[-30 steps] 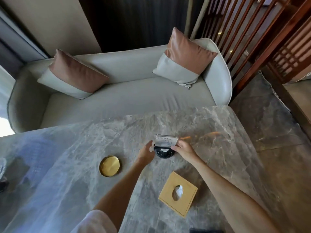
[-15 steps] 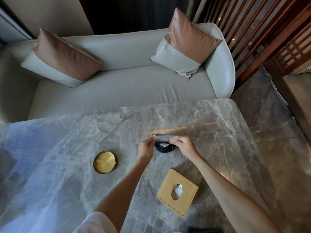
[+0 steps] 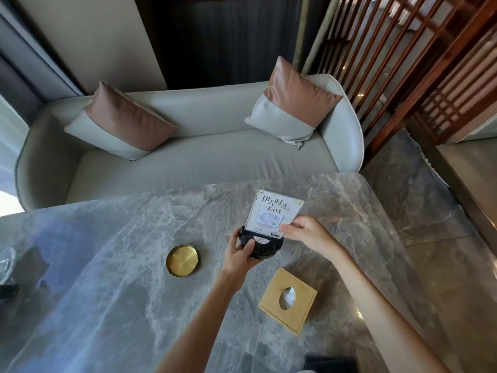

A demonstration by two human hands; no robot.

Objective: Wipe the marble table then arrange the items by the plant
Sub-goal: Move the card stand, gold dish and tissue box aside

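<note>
A grey veined marble table fills the lower half of the view, with its far edge close to a pale grey sofa that runs across the middle. To the right of the sofa stands a dark wooden slatted screen on a stone floor. Two grey and brown cushions lean against the sofa back, one at the left and one at the right. On the table, near its front right part, lies a square tan tissue box with an oval hole in its top and white tissue showing in it. Well to the left of the box sits a round brass dish. Between and beyond these two, over the middle of the table, both hands hold a white sign card printed with dark characters and a square code, its face tipped back towards the camera. The card's lower edge sits in a black round stand. The left hand grips the stand, its thumb across the front and its fingers curled round behind. The right hand pinches the card's lower right edge between thumb and bent fingers. Whether the stand touches the table cannot be told.
</note>
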